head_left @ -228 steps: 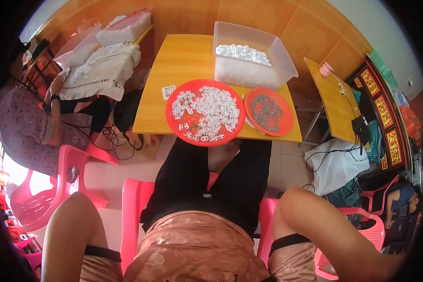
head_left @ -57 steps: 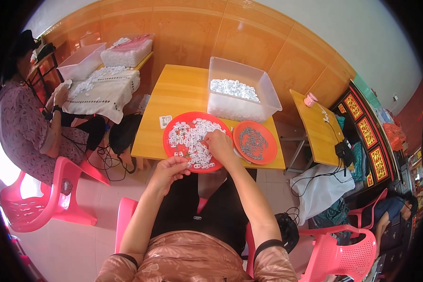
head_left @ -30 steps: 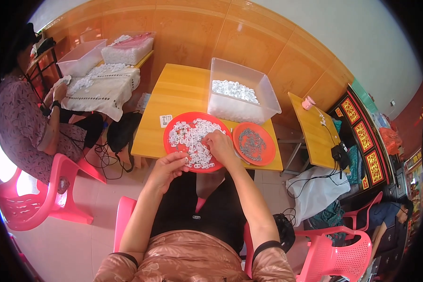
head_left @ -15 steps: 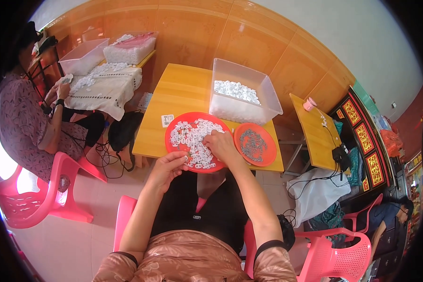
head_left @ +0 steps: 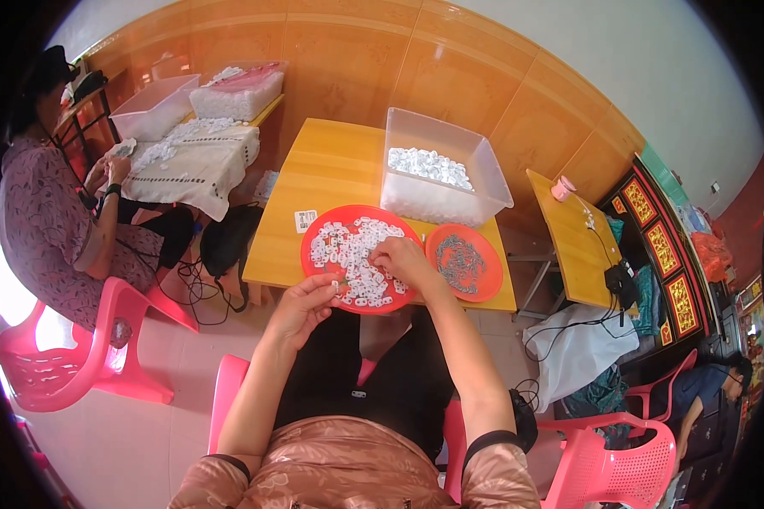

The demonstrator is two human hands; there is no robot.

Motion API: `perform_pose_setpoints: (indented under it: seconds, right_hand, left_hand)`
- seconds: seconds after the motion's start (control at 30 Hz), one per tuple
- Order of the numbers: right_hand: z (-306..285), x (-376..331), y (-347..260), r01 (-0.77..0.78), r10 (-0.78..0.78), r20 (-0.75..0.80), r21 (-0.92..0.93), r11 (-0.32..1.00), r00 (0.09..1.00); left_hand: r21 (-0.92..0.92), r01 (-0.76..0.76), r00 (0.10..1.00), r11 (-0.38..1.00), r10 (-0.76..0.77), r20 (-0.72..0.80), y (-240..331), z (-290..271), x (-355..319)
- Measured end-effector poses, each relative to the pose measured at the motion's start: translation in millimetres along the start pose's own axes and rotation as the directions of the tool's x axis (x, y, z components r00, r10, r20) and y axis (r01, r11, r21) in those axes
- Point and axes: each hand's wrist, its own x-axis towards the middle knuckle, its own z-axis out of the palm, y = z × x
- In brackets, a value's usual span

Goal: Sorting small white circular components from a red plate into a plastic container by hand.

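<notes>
My left hand (head_left: 308, 307) is at the near left rim of a red round tray (head_left: 314, 284), thumb and forefinger pinched on what looks like a small white two-holed plastic piece. Over the tray's right half is my right hand (head_left: 405, 261), its fingertips drawn together low among the loose white plastic pieces (head_left: 345, 246). Whatever those fingers hold is hidden. Just right of that wrist, a smaller orange-red plate (head_left: 490, 277) carries a heap of small grey metal parts (head_left: 460, 265).
Behind the trays, a clear plastic bin (head_left: 450, 197) of white pieces stands on the yellow table (head_left: 331, 165). At left a person (head_left: 51, 212) works at a cloth-covered table (head_left: 191, 174). Pink chairs (head_left: 607, 462), cables and another yellow table (head_left: 560, 229) lie around; a second person sits far right.
The whole view has shifted slightly. My right fingertips stay among the white pieces with a small change of pose; my left hand keeps its pinch at the rim.
</notes>
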Motion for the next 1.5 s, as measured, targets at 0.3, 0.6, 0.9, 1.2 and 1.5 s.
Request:
perform_pose_setpoints:
  seconds: [0.3, 0.6, 0.9, 1.2, 1.5]
  right_hand:
    - [7, -1, -3, -0.082, 0.079, -0.066, -0.036, 0.996, 0.995]
    - [-5, -2, -13, -0.061, 0.052, -0.093, -0.097, 0.993, 0.994]
    - [8, 2, -8, -0.048, 0.041, -0.041, -0.192, 0.98, 0.998]
    - [5, -19, -53, -0.01, 0.052, -0.288, 0.145, 0.989, 0.956]
    - [4, -74, -138, 0.112, 0.243, -0.396, 0.69, 0.715, 0.886]
  left_hand:
    - [-0.085, -0.014, 1.0, 0.996, 0.015, 0.02, -5, -6, 2]
    - [-0.176, 0.005, 0.996, 0.984, 0.01, 0.086, -1, -3, -3]
    - [-0.188, -0.018, 0.995, 0.982, 0.035, 0.09, -3, -7, 0]
    - [-0.037, -0.031, 0.999, 0.999, 0.031, 0.008, -1, 6, -6]
    - [0.054, -0.118, 0.993, 0.992, 0.117, 0.012, 5, 25, -18]
